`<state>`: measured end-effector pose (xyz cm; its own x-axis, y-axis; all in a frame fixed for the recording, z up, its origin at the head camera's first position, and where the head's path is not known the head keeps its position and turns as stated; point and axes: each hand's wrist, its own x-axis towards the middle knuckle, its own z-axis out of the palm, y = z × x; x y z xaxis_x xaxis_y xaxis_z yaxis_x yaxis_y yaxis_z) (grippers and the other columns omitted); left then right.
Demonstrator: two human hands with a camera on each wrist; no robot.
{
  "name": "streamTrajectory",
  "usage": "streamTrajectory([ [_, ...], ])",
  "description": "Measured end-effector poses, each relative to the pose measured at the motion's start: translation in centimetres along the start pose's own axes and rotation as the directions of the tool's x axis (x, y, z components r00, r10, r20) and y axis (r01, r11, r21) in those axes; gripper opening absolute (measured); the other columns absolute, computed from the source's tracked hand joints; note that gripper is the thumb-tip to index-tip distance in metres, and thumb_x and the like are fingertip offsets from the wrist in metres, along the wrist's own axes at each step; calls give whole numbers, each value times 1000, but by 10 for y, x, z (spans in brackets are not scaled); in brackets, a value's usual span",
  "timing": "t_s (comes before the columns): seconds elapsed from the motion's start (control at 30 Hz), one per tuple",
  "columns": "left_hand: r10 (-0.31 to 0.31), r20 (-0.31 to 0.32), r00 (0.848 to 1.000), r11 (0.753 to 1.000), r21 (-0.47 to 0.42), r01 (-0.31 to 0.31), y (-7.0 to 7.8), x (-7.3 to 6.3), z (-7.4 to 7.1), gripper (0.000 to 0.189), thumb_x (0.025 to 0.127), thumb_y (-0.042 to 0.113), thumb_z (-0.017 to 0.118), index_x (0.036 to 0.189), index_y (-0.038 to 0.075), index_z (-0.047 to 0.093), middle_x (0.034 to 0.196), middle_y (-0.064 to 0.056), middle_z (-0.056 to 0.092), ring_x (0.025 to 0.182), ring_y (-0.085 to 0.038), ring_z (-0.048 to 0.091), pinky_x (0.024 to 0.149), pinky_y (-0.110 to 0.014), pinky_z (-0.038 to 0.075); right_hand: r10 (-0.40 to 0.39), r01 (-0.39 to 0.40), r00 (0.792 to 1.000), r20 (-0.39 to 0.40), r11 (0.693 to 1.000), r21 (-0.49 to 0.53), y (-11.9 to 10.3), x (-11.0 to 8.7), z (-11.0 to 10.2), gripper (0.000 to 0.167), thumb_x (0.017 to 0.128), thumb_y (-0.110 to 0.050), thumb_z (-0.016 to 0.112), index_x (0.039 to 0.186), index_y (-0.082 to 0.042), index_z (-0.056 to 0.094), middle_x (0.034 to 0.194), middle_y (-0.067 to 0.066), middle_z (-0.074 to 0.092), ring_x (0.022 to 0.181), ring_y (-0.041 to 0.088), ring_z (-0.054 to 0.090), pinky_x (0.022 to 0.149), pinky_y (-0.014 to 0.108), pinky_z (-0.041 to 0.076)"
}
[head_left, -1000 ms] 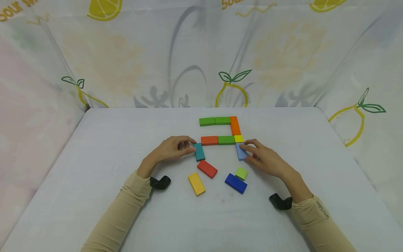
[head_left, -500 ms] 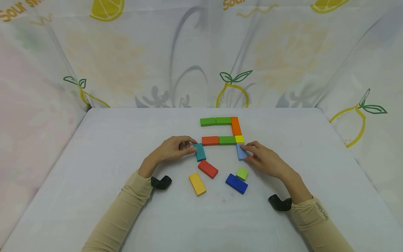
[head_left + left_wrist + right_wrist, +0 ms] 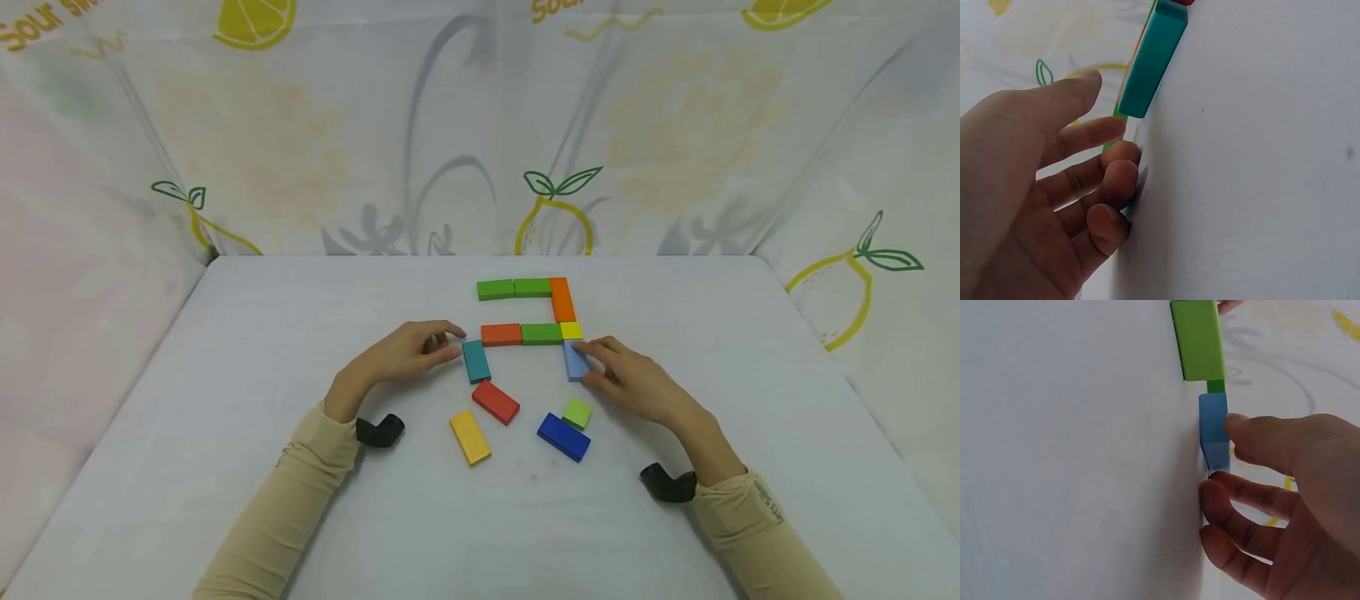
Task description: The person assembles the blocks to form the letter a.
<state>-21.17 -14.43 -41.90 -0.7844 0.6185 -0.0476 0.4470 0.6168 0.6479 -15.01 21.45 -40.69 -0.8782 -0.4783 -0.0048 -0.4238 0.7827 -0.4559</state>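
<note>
My left hand (image 3: 405, 350) is just left of the teal block (image 3: 476, 363), fingers loosely bent and holding nothing. In the left wrist view a small gap separates the thumb from the teal block (image 3: 1155, 59). My right hand (image 3: 637, 379) holds the light blue block (image 3: 574, 365) on the table, index finger at its far end and thumb by its near right corner. The right wrist view has the thumb against the light blue block (image 3: 1214, 417), with the other fingers curled below. The yellow block (image 3: 571, 331) adjoins its far end.
An orange-red block (image 3: 501, 335) and a green block (image 3: 541, 334) form a row. Behind are two green blocks (image 3: 495, 290) and an orange block (image 3: 562, 299). Nearer lie a red block (image 3: 496, 402), an amber block (image 3: 470, 437), a dark blue block (image 3: 563, 437) and a lime block (image 3: 577, 413).
My left hand has let go of the teal block and drawn slightly left, leaving the block in place. My right hand stays at the light blue block.
</note>
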Motion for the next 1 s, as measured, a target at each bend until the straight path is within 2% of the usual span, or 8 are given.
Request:
streamTrajectory([
  [0.1,0,3,1000,1000,2,0,0,0,0,32,95,31,57,123,17,59,92,-1,59,73,-13,51,67,-26,44,5,-5,1000,-17,1000,-7,0,-1,0,45,92,-21,61,135,-11,49,109,5,59,74,10,50,63,22,45],
  [0.17,-1,-5,1000,1000,5,1,0,0,1,31,95,29,57,123,16,59,93,-1,59,73,-13,51,66,-26,43,6,-7,999,-35,1000,-26,-3,-2,0,44,92,-22,62,133,-11,50,107,4,59,76,10,53,64,23,47],
  [0.27,-12,-24,1000,1000,6,12,0,1,1,28,95,27,57,121,17,61,91,-1,60,71,-13,50,65,-25,43,-7,3,998,-69,998,-60,-9,-5,-1,41,91,-23,63,130,-13,54,117,5,57,89,16,60,74,32,54],
  [0.4,-18,-41,999,1000,-1,18,-2,1,2,26,95,25,57,119,17,62,89,0,60,69,-13,49,63,-25,42,-73,66,993,-92,995,-75,-24,-13,0,36,91,-23,63,125,-15,58,127,6,51,104,21,59,83,38,54],
  [0.57,-9,-49,999,1000,3,9,-3,1,2,25,95,25,57,119,18,62,90,0,60,71,-13,50,65,-25,43,-183,180,983,-29,979,-98,-43,-24,5,27,92,-25,61,118,-16,64,120,0,53,103,12,55,83,30,53],
  [0.7,-11,-53,999,1000,3,11,-3,0,0,25,95,25,57,119,18,62,91,0,61,72,-13,51,66,-25,44,-227,228,974,26,967,-115,-51,-32,10,27,92,-28,62,116,-18,65,117,-4,54,103,9,53,84,28,52],
  [0.87,-11,-45,999,1000,-11,10,-2,0,-1,26,95,25,56,119,17,62,91,-1,61,72,-14,51,65,-25,44,-284,285,958,28,950,-125,-52,-36,15,31,90,-27,64,119,-17,62,116,-5,57,108,10,52,88,32,51],
  [1.0,11,-41,999,1000,-11,-11,-2,-1,-1,27,96,24,56,120,15,61,92,-1,61,71,-13,50,64,-24,43,-295,296,955,26,944,-147,-50,-39,18,33,89,-26,66,121,-17,62,117,-5,58,111,11,50,91,33,50],
])
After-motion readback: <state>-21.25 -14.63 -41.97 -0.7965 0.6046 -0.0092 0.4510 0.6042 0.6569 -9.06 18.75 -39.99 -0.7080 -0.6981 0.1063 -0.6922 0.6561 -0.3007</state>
